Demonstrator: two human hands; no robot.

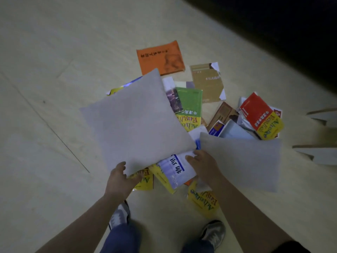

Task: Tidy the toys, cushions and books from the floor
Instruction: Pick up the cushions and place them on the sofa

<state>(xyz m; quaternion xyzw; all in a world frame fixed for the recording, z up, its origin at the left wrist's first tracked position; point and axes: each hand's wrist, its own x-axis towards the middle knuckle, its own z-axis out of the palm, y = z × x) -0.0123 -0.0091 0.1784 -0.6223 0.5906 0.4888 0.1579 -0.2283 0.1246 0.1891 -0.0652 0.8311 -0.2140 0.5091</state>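
Note:
Two pale grey cushions lie on a pile of books on the floor. My left hand (121,179) grips the near corner of the left cushion (138,121), thumb on top and fingers underneath. My right hand (202,165) sits at the left edge of the right cushion (242,161), its fingertips over a white and blue book (174,169); its grip is hidden. An orange book (160,58), a brown book (207,83), a green book (189,105), a red and yellow book (260,115) and a yellow book (203,201) lie scattered around.
My two shoes (213,232) stand just in front of the pile. Dark furniture (273,33) fills the upper right corner. Pale flat boards (319,154) jut in from the right edge. Light wooden floor (54,88) stretches to the left.

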